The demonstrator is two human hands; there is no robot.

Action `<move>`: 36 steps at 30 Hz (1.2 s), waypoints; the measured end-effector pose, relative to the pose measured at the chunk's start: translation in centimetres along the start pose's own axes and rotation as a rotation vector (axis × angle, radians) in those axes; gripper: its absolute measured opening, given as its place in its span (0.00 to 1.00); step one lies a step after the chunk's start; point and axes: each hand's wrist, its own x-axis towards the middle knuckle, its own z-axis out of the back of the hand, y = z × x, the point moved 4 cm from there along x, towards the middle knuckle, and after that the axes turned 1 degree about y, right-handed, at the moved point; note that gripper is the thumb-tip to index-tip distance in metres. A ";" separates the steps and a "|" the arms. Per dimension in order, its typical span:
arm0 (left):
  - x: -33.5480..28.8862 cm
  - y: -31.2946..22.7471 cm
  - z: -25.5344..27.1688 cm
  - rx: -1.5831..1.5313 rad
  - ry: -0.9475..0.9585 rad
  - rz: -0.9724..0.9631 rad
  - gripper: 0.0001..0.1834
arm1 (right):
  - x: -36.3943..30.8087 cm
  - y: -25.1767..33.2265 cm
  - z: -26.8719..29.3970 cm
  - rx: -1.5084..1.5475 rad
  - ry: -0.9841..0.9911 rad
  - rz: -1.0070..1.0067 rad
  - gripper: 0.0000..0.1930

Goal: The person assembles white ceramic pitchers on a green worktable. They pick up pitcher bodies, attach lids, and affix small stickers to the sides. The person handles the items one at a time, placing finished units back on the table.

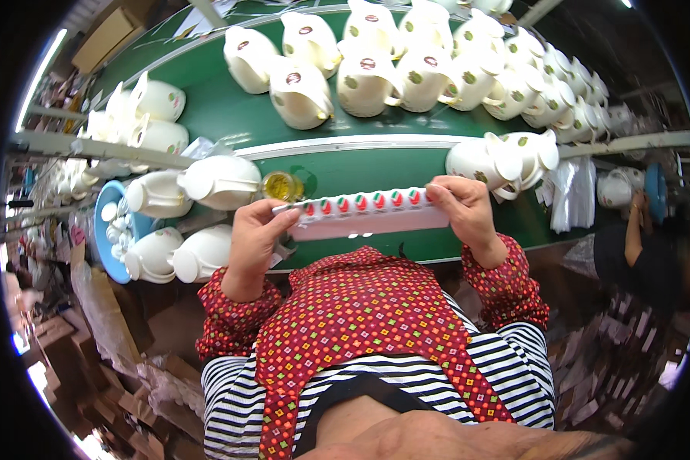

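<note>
The worker's left hand [257, 236], at eleven o'clock, and right hand [468, 213], at one, are well apart, thumbs and fingers pinching opposite ends of a white strip [369, 223] at twelve. Beneath spreads a green worktop [376, 167]; a blue basin [105, 234] stands at ten. Farther off I see white pitchers [303, 103], eleven to two.

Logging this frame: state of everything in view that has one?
Printed strip, held at both ends, spread out
Left hand, fingers pinching its left end
Right hand, fingers pinching its right end
Far white jugs, standing upright
Blue basin, holding white parts
Clear cup, yellow contents inside
Plastic bags, hanging
</note>
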 end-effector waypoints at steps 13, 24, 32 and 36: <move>0.5 -0.3 -4.4 0.310 -0.021 -0.404 0.09 | 1.4 6.0 -5.0 -0.682 -0.051 0.454 0.21; 0.3 -0.8 -6.1 0.415 -0.042 -0.435 0.11 | 2.1 4.6 -10.0 -0.578 -0.120 0.707 0.14; 0.2 -0.7 -5.9 0.434 -0.116 -0.496 0.10 | 1.7 5.3 -8.7 -0.375 -0.113 0.590 0.18; 0.0 -1.3 -6.2 0.468 -0.110 -0.586 0.10 | 2.2 4.7 -8.6 -0.399 -0.083 0.538 0.29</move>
